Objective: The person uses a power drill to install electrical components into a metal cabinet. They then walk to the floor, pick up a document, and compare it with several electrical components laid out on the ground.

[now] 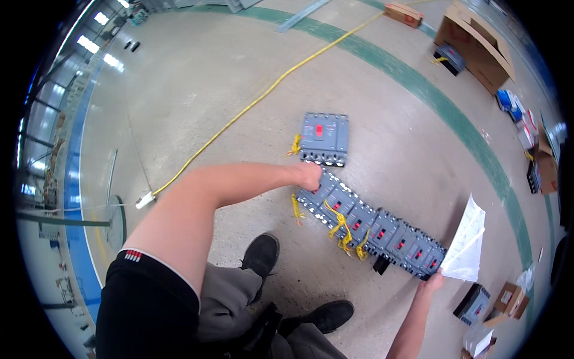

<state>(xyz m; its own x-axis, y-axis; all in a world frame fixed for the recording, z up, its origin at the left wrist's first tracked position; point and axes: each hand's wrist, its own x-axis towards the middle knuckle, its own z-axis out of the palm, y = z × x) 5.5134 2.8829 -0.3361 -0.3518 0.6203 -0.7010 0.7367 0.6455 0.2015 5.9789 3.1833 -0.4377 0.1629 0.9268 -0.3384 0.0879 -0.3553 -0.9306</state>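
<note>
On the floor (173, 107), grey plastic boxes (382, 231) sat lined up — one box (330, 142) not yet. Right hand (430, 281) gripped white paper (466, 248); left hand (311, 176) — couldn't tell.

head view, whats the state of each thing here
left hand, on the row's left end, grip unclear
right hand, closed on white paper
white paper, creased, raised off the floor
row of grey breakers, side by side
single breaker, lying flat, apart from the row
yellow cable, uncoiled across the floor
large cardboard box, open
</note>
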